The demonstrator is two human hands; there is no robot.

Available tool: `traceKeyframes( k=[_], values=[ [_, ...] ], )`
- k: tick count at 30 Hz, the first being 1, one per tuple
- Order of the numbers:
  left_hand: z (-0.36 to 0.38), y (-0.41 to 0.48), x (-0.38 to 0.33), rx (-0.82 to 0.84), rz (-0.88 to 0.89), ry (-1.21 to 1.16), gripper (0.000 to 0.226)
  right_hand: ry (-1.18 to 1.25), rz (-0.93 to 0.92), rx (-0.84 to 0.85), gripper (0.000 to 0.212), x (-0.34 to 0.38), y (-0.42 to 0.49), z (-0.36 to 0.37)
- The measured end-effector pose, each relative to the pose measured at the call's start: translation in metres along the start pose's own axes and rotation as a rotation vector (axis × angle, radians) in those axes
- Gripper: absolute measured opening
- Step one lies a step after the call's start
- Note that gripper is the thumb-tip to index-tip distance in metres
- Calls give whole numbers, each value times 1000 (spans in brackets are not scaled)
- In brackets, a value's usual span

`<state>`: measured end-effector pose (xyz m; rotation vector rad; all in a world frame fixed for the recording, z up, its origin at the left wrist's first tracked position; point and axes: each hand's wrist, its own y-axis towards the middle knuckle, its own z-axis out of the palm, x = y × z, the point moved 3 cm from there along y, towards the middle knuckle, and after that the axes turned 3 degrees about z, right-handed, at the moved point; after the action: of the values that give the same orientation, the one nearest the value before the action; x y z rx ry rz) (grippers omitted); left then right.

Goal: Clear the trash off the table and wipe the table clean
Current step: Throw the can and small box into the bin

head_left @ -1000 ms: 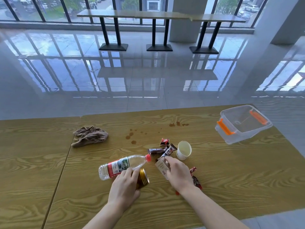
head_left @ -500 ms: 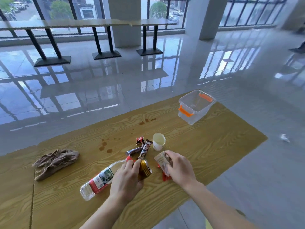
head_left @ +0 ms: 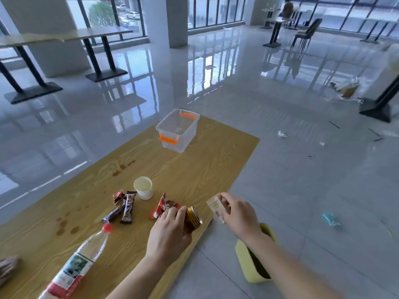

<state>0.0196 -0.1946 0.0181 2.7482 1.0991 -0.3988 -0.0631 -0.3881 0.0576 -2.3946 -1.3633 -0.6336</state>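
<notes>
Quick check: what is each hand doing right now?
Left hand: closed around the gold can.
Right hand: holding a small carton, past the table edge.

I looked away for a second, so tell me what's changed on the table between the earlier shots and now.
Both hands have carried their trash toward the table's right edge: the left hand holds the gold can at the edge, and the right hand holds the small carton out past it, above the yellow bin. The red wrapper is uncovered. The bottle, paper cup, other wrappers and clear container stayed put.

Glossy grey tiled floor, tall windows, white pillars, black-legged tables, dark chair.
</notes>
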Motion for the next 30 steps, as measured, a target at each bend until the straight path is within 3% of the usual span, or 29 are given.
traceKeyframes(
  k=[10, 17, 23, 30],
  values=[
    [73, 87, -136, 92, 91, 8, 65, 48, 163, -28, 44, -161, 19, -54],
    [155, 128, -211, 189, 68, -61, 65, 59, 370, 97, 44, -291, 24, -51],
    [261, 163, -227, 350, 37, -110, 54, 120, 579, 137, 43, -386, 30, 9],
    [428, 196, -206, 514, -182, -163, 40, 283, 823, 223, 41, -496, 27, 152]
  ],
)
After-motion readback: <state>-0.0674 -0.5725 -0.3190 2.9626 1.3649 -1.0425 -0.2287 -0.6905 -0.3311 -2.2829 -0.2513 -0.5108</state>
